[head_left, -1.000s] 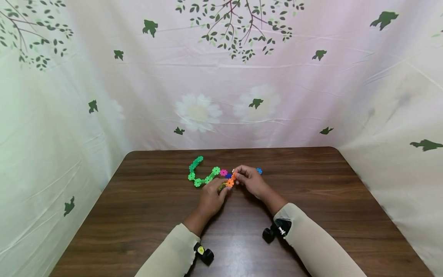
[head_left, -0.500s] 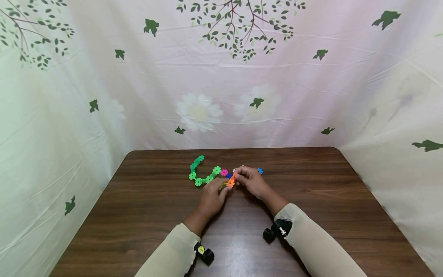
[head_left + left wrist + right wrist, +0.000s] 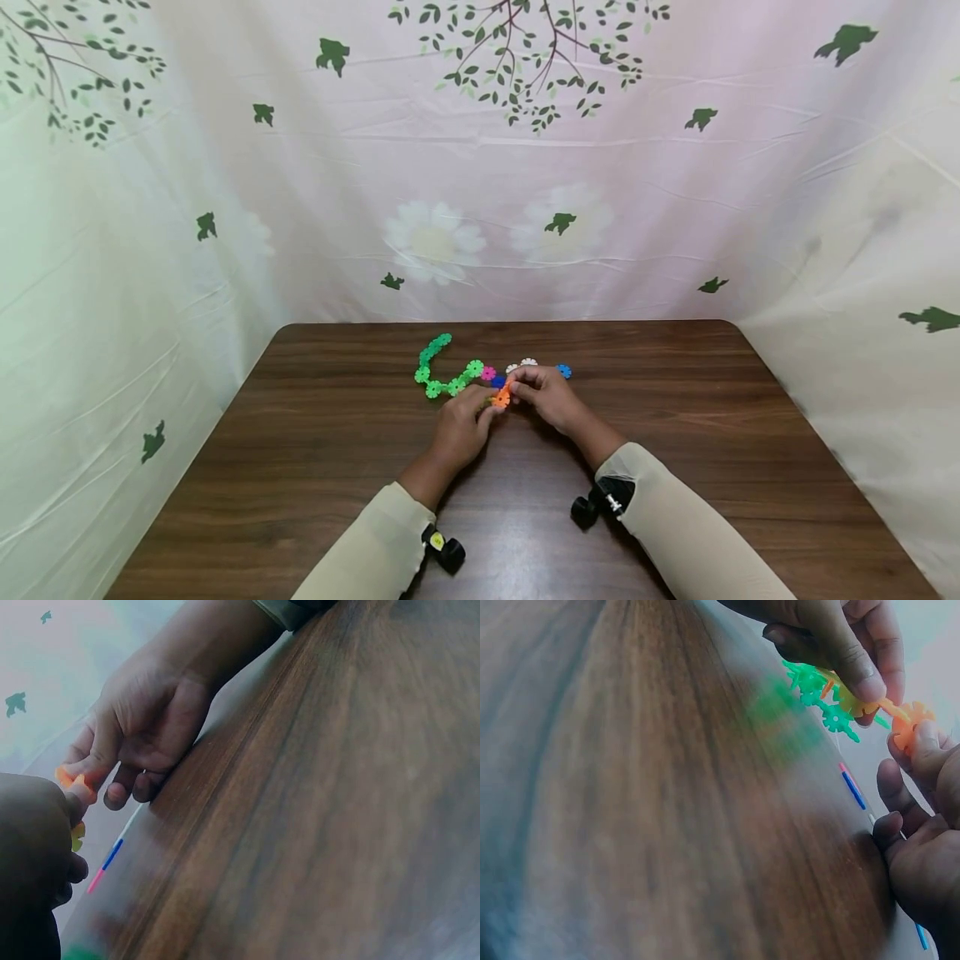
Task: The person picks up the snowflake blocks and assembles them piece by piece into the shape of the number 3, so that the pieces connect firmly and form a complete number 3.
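Note:
My left hand (image 3: pixel 457 425) pinches a yellow flower-shaped interlocking disc (image 3: pixel 853 702) between thumb and fingers. An orange flower-shaped disc (image 3: pixel 910 726) joins on at its right, and my right hand (image 3: pixel 549 398) pinches it by thumb and fingertip. In the head view the orange pieces (image 3: pixel 501 400) bridge the small gap between both hands, while fingers hide most of the yellow. Behind my left hand, a curved chain of green flower discs (image 3: pixel 433 389) lies on the table.
Loose on the table (image 3: pixel 330 483) are a pink disc (image 3: pixel 488 373), a dark blue disc (image 3: pixel 498 382), white discs (image 3: pixel 528 362) partly behind my right hand, and a lighter blue disc (image 3: pixel 564 371) further right. A patterned curtain (image 3: pixel 480 167) hangs behind the table.
My right hand has come slightly down and nearer, showing more of the white discs. The orange pieces have tilted a little between the hands; both grips stay the same. The head view has shifted slightly.

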{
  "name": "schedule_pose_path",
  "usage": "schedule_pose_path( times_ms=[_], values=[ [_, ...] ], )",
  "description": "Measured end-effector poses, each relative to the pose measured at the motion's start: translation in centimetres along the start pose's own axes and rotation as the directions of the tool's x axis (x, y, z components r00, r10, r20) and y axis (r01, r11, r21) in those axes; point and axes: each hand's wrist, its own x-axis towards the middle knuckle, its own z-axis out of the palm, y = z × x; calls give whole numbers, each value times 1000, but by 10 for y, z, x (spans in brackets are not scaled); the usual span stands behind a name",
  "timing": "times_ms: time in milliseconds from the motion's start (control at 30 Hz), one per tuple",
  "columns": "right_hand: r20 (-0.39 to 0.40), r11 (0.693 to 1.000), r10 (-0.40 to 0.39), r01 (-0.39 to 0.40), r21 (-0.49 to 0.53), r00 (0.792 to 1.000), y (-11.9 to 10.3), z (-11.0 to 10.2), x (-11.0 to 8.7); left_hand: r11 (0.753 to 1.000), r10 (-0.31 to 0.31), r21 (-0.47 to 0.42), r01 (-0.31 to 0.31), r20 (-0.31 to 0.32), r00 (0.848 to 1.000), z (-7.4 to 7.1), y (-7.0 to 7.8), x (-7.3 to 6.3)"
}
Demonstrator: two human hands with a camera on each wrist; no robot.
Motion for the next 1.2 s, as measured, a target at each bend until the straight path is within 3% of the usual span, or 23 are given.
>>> schedule_pose_path(
  times_ms=[433,633,900,1200],
  values=[
    [-37,996,-74,72,-46,997,4,2,1,999,-31,34,30,16,999,0,1,-1],
    [-62,999,-34,31,-41,998,4,2,2,998,-37,58,36,16,999,-1,1,-1],
    [-108,991,18,-32,-128,994,5,-1,9,999,-29,40,30,-20,999,1,2,0],
    [-126,979,-9,-17,-203,992,7,0,19,998,-59,16,59,-18,998,0,4,2]
  ],
)
